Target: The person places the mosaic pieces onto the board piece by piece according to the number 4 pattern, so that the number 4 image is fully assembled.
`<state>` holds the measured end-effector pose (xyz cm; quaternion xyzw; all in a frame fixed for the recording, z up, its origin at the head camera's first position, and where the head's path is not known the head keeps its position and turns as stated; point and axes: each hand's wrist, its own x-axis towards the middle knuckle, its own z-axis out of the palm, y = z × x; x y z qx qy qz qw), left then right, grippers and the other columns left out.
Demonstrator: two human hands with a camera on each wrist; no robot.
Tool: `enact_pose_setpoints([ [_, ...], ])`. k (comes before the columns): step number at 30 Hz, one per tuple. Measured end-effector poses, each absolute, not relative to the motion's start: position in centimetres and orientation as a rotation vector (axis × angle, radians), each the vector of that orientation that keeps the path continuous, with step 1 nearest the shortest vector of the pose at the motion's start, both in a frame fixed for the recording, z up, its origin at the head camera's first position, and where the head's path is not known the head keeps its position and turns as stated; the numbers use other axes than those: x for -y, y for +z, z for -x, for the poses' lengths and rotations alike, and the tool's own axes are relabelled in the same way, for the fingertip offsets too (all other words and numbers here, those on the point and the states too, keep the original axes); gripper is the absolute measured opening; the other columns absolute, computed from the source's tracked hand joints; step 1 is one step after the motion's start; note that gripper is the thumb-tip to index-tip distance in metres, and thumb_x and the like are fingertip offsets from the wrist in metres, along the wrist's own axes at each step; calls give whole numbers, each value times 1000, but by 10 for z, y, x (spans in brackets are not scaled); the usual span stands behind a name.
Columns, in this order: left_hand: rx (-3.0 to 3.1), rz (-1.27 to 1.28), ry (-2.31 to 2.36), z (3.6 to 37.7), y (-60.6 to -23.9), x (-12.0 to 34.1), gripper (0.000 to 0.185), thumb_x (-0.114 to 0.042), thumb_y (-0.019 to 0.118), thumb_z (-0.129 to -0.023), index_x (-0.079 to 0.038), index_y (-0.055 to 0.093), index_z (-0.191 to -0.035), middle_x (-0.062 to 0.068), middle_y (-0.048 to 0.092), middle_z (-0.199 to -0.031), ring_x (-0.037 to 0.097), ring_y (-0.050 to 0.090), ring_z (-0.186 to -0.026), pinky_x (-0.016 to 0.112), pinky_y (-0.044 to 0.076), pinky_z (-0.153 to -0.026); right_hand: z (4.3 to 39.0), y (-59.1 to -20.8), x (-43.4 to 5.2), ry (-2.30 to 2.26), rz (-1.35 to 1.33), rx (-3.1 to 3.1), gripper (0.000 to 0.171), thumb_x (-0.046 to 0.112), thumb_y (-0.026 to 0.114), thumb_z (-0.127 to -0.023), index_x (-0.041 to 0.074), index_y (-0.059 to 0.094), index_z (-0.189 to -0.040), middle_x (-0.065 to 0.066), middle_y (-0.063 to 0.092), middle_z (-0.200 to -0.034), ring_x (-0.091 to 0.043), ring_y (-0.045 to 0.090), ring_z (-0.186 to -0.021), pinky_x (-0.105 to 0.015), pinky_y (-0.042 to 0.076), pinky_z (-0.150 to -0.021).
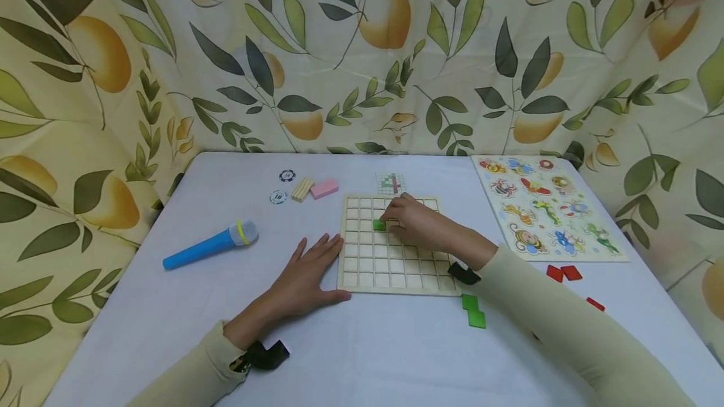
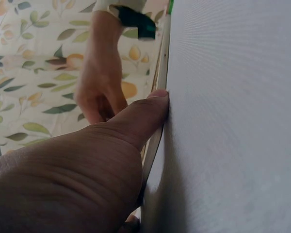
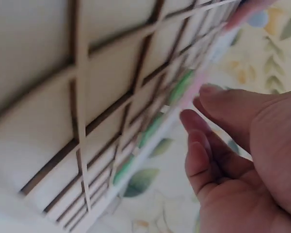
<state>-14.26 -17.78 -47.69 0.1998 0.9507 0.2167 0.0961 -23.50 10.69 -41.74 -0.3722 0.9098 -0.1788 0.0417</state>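
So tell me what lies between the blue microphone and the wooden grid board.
In the head view, the left hand lies flat on the table between the blue microphone and the wooden grid board, fingertips against the board's left edge.

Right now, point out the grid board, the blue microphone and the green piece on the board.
grid board (image 1: 390,269), head view, bare lower cells.
blue microphone (image 1: 198,249), head view, handle.
green piece (image 1: 379,225), head view, top face.

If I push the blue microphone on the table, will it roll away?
Probably a little. The blue microphone lies on its side on the table, and its handle looks round, so a sideways push would likely roll it. Its head looks wider than the handle, so it may curve rather than run straight. It looks like stiff plastic, probably light.
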Motion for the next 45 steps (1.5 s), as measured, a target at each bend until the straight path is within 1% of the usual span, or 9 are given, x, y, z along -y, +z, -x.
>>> enact_pose_setpoints([
  [1, -2815, -591, 647, 142, -477, 178, 108, -60, 82, -88, -16, 27, -170, -2, 25, -179, 22, 14, -170, 55, 0, -140, 227, -414, -113, -574, 1117, -2805, 25, 5, 72, -100, 5, 77, -124, -10, 73, -124, -29, 62, -120, -46, 59, -100],
  [4, -2818, -586, 646, 142, -477, 178, 108, -60, 82, -88, -16, 27, -170, -2, 25, -179, 22, 14, -170, 55, 0, -140, 196, -405, -137, -691, 1007, -2881, 28, 5, 72, -100, 11, 75, -128, -5, 73, -127, -24, 63, -118, -42, 61, -95],
  [10, -2832, -552, 649, 140, -479, 181, 109, -58, 84, -87, -16, 28, -170, -2, 25, -179, 22, 14, -170, 55, 0, -140, 129, -409, -187, -949, 746, -3004, 35, 2, 77, -95, 23, 75, -123, 9, 75, -118, -6, 62, -96, -23, 59, -80],
  [15, -2820, -537, 652, 138, -481, 184, 109, -57, 84, -87, -16, 27, -170, -2, 24, -179, 22, 13, -170, 55, 0, -139, 96, -431, -212, -1066, 506, -3059, 32, 5, 80, -94, 24, 77, -120, 9, 77, -114, 1, 62, -94, -12, 55, -80],
  [17, -2821, -538, 673, 139, -481, 185, 109, -56, 85, -87, -15, 27, -170, -1, 25, -179, 23, 13, -170, 55, -1, -139, 94, -438, -217, -1088, 417, -3045, 30, 8, 79, -95, 26, 77, -119, 9, 77, -114, 1, 64, -95, -9, 54, -81],
  [21, -2839, -542, 685, 142, -479, 187, 109, -54, 86, -86, -15, 28, -170, -1, 25, -179, 23, 13, -170, 56, -1, -139, 99, -445, -222, -1067, 317, -2990, 28, 13, 79, -97, 29, 76, -120, 10, 77, -115, -3, 66, -98, -10, 56, -85],
  [29, -2820, -561, 701, 144, -478, 185, 108, -53, 86, -87, -16, 28, -170, -1, 25, -179, 24, 12, -170, 57, -2, -139, 97, -454, -224, -883, 367, -2891, 24, 21, 81, -95, 28, 75, -118, 12, 66, -105, -3, 55, -90, -17, 52, -75],
  [38, -2813, -574, 711, 141, -481, 178, 108, -54, 86, -86, -16, 28, -170, -1, 26, -179, 24, 14, -170, 57, -1, -139, 88, -453, -233, -810, 343, -2881, 27, 16, 78, -97, 26, 73, -122, 9, 68, -117, -3, 59, -95, -15, 58, -85],
  [45, -2813, -567, 697, 140, -479, 173, 108, -54, 85, -86, -16, 29, -170, -2, 26, -179, 24, 14, -170, 56, -1, -139, 81, -452, -241, -792, 398, -2859, 34, 14, 78, -96, 29, 72, -127, 10, 66, -122, -2, 59, -99, -17, 59, -86],
])
